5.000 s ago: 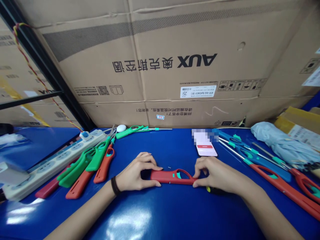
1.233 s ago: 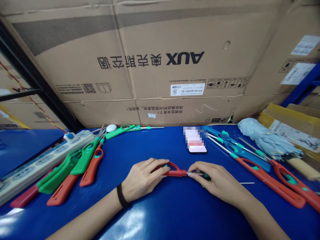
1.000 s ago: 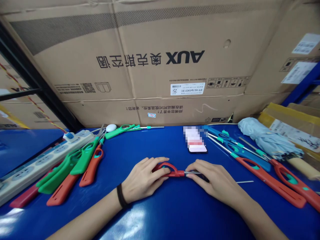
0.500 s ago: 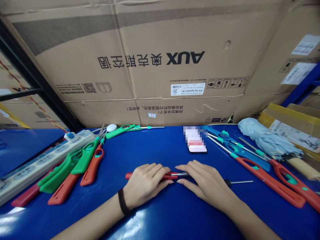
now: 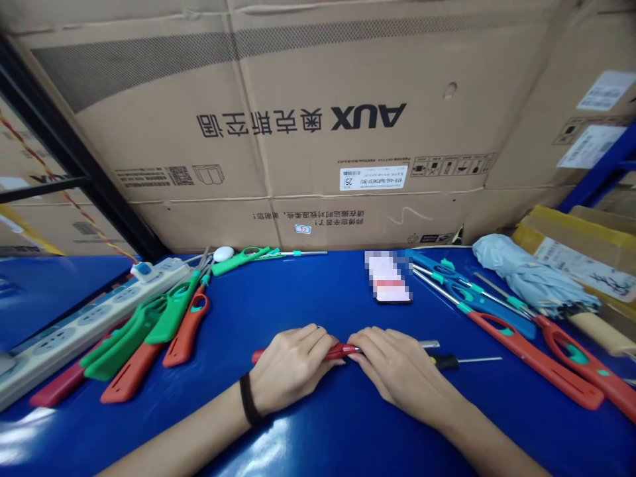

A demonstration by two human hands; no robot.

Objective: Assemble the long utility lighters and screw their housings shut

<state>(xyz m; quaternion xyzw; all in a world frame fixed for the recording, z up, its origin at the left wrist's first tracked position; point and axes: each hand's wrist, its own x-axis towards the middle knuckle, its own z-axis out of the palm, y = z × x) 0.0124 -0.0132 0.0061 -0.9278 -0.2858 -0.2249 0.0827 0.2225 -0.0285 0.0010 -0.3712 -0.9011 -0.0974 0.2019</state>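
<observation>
My left hand point(image 5: 298, 364) is wrapped over the body of a red lighter point(image 5: 342, 350), whose rounded end sticks out to the left of the fingers. Right beside it, my right hand point(image 5: 397, 361) is closed round the lighter's metal tube near the red front; the tube's tip point(image 5: 430, 344) shows past the knuckles. The fingertips of both hands almost meet. Behind my right hand, a screwdriver point(image 5: 447, 362) with a black handle lies on the blue table point(image 5: 318, 424).
Green and red lighters point(image 5: 173, 308) lie at the left beside a white power strip point(image 5: 89, 318). A phone point(image 5: 390, 278) lies at the back. Red and blue lighters point(image 5: 536, 358) and a light-blue umbrella point(image 5: 531, 271) are at the right. A large carton point(image 5: 298, 66) stands behind.
My right hand has closed its thumb and fingers on the tube and shifted slightly left. The tube's tip and the screwdriver's handle now show beyond it.
</observation>
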